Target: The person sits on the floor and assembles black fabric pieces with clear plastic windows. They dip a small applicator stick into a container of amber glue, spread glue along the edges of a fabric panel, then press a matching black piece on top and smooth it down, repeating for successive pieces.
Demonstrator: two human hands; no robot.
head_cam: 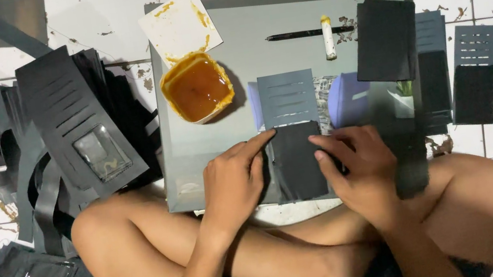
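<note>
I sit cross-legged with a glass board (214, 143) across my lap. On it lies a dark grey slotted wallet panel (287, 98) with a black flap (298, 162) folded below it. My left hand (234, 176) presses its index finger along the flap's top left edge. My right hand (359, 163) presses the flap's right edge with its fingertips. Both hands lie flat on the piece rather than gripping it.
An orange tub of brown glue (197, 88) and its smeared lid (179, 25) sit at the board's top left. A black brush (302, 34) and white stick (328, 36) lie at the top. Stacks of black cut panels (79, 122) lie left, finished pieces (386, 38) right, on tiled floor.
</note>
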